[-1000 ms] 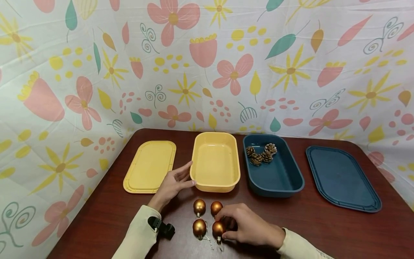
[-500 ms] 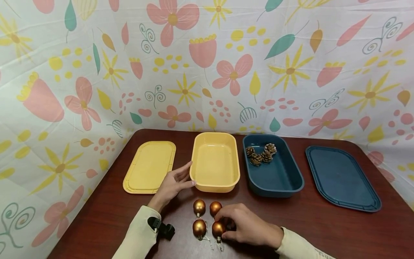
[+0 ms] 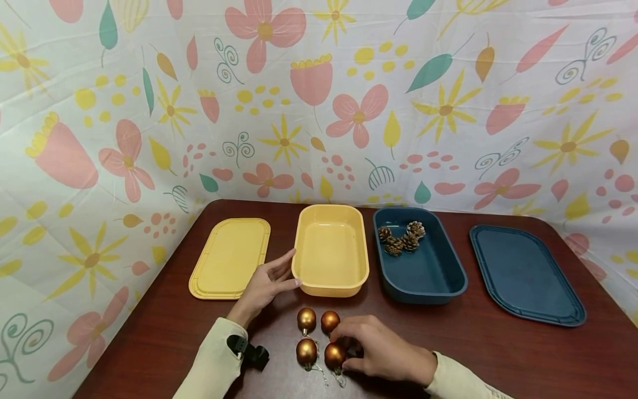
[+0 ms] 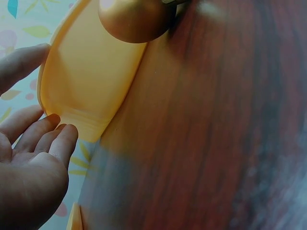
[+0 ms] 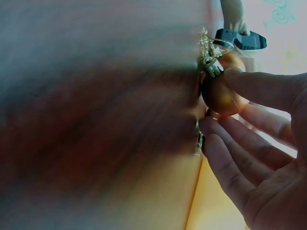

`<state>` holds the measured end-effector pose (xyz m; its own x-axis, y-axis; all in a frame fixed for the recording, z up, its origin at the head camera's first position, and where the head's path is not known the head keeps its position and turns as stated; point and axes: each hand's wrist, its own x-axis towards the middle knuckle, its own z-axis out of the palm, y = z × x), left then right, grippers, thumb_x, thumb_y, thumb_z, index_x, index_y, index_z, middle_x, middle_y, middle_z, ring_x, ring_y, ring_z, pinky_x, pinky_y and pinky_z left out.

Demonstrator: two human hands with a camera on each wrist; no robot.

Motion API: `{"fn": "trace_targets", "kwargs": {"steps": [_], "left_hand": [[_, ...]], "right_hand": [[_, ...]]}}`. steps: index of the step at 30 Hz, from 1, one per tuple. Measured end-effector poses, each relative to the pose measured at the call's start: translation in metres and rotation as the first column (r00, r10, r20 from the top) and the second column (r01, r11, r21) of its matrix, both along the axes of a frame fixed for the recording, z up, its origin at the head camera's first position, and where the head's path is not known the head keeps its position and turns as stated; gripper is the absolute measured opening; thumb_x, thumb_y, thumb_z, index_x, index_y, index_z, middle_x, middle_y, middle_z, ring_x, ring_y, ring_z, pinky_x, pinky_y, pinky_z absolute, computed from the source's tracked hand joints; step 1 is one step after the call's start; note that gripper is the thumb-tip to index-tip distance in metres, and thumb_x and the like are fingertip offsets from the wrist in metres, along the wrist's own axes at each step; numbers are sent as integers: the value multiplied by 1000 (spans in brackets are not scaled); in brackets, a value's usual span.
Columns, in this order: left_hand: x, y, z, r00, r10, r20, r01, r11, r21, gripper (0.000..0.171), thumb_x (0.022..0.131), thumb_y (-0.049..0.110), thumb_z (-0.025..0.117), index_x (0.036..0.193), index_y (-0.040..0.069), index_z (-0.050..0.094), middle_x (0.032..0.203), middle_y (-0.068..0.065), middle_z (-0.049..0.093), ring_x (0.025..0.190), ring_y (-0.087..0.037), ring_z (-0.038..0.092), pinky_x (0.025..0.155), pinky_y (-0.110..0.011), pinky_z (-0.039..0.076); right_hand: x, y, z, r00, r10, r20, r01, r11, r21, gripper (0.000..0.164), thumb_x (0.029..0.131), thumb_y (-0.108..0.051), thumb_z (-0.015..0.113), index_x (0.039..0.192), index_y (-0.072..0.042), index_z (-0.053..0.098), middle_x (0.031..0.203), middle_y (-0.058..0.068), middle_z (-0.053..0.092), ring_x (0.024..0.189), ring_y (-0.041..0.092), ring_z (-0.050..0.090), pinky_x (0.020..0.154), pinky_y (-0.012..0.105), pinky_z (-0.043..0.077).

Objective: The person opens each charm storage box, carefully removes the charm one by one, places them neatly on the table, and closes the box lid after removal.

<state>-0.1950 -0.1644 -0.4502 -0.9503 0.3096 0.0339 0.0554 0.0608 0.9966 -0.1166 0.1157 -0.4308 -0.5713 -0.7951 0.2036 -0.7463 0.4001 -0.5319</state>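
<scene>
In the head view my right hand [image 3: 381, 349] holds the nearest right copper-coloured Christmas ball [image 3: 334, 356] between thumb and fingers, with the ball low at the table. The right wrist view shows my thumb on this ball [image 5: 221, 96], close to its metal cap. Another copper ball [image 3: 330, 321] lies just beyond, and two gold balls, the far one [image 3: 306, 320] and the near one [image 3: 306, 353], lie to the left. With fingers extended, my left hand [image 3: 264, 285] touches the left side and front corner of a yellow container [image 3: 331, 291], which holds nothing.
Right of the yellow container stands a dark blue container [image 3: 423, 296] with several pine cones [image 3: 394, 246] at its back left. A yellow lid [image 3: 231, 257] lies at the far left, a blue lid [image 3: 525, 274] at the far right. Behind the table [image 3: 488, 360] hangs a floral cloth [image 3: 309, 133].
The copper ball at my right hand has shifted slightly left, and its cap has turned a little. My left hand stays at the yellow container.
</scene>
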Motion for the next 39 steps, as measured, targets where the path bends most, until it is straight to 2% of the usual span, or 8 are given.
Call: {"fn": "trace_targets", "kwargs": {"steps": [18,24,31,39], "left_hand": [[2,-1,0,1000,19,15,-18,1000,-20,75,88,9,76,154,16,42,162,0,37,151,-20,34,120,-33,34],[2,-1,1,1000,19,14,-19,1000,-25,75,88,10,76,154,17,42,162,0,37,151,-21,34,120,-33,35],[2,1,2,1000,29,11,-28,999,-40,74,88,10,76,153,18,43,162,-1,38,151,-23,34,120,-35,35],[2,1,0,1000,27,16,-26,999,-38,75,87,9,77,154,18,43,162,-2,38,150,-23,36,120,-35,36]], "right_hand": [[2,5,5,1000,-3,-4,3,1000,-21,34,76,-13,86,106,-15,71,100,-7,71,85,-2,62,71,12,53],[0,9,13,998,-5,70,7,1000,-24,32,79,-14,85,108,-14,71,100,-6,72,84,-3,63,71,16,56],[-2,16,26,995,-31,99,36,998,-52,29,82,-12,82,108,-15,71,98,-2,73,84,1,67,69,19,58],[-3,29,36,977,-112,181,138,981,-136,18,91,-19,75,108,-24,70,101,-1,74,83,-2,66,63,21,59]]}}
